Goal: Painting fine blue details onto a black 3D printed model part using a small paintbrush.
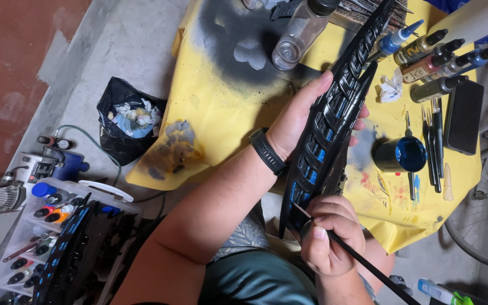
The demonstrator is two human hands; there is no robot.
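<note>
Meanwhile, the left hand point(297, 121) is wrapping its fingers around a long black ribbed piece point(334, 121) with blue insets, holding it just left of the cup of blue paint point(400, 154). Below that cup, the right hand point(330, 234) is pinching a thin paintbrush point(362, 261), its tip touching the piece's lower end.
</note>
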